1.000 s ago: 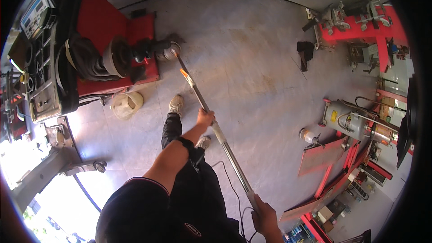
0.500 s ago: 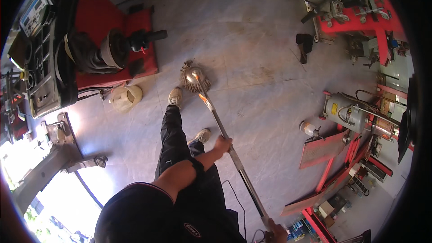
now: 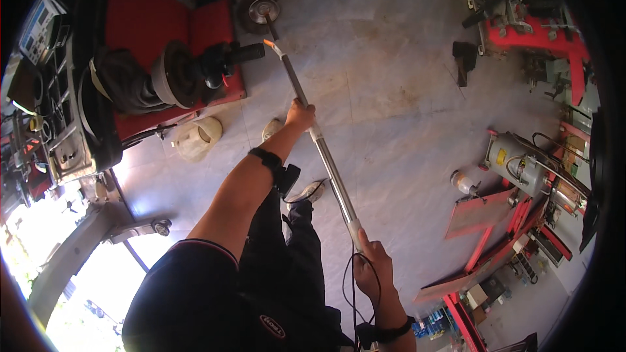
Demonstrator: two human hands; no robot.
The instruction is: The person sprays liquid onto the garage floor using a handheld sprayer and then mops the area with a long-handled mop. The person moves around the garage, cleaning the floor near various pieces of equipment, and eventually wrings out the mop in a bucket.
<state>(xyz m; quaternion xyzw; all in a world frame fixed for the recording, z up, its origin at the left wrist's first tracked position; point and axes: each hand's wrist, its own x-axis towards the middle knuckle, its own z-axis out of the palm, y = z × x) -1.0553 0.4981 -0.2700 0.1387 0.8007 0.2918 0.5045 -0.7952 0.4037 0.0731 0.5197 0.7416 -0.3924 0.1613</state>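
A mop (image 3: 333,179) with a long metal pole slants across the floor in front of me. My left hand (image 3: 300,116) is closed round the pole at about its middle. Nearer my body, my right hand (image 3: 373,264) wraps round the pole's upper end. The round metal mop head (image 3: 263,10), ringed by dark strands, lies flat on the floor at the far left, close beside the red base of a workshop machine (image 3: 202,85). An orange joint shows near the pole's lower end. A thin black cord hangs by my right wrist.
A beige tub-like container (image 3: 197,138) sits on the floor beside the machine. On the right are a grey tank (image 3: 520,164), a small white bottle-like item (image 3: 463,182) and red lift frames (image 3: 482,244). A black object (image 3: 463,60) lies on the far right floor.
Both hands have pushed forward with the mop. Its head has slid away from near my feet to beside the machine base. My right hand has risen into fuller view.
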